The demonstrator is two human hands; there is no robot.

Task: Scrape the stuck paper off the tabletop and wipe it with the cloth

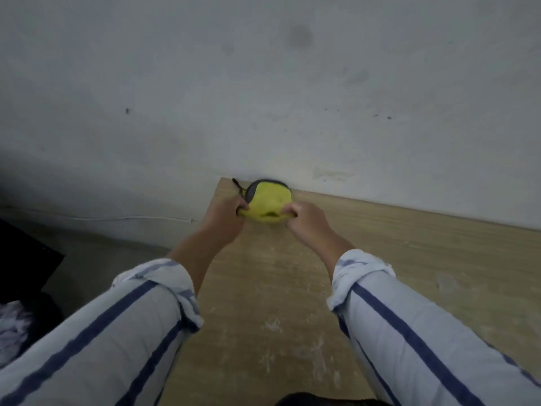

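Pinching opposite edges of the yellow cloth beside the wall, left hand and right hand curl their fingers tight; soft and light, it should bunch easily.

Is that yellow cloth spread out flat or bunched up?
Bunched up: the yellow cloth forms a rounded lump near the wall, its near edge gripped by the left hand and the right hand.

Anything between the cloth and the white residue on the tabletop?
Nothing visible. The left hand and right hand grip the yellow cloth at the far corner; only bare tabletop separates it from the residue.
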